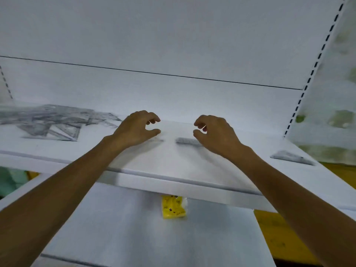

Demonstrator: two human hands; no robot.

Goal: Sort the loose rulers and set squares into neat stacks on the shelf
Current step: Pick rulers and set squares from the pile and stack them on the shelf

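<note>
hands hover half-curled and empty, left hand (138, 128) and right hand (215, 132), over a clear ruler (187, 141) lying flat on the shelf (173, 166). a grab could slip on its thin edge, skidding it toward the tangled set squares (52, 120).

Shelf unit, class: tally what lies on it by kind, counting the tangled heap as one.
Tangled heap of clear plastic rulers and set squares: 1
Single clear ruler, mid-shelf: 1
Single clear set square, right: 1
Yellow packet, lower shelf: 1
Total: 4
</note>
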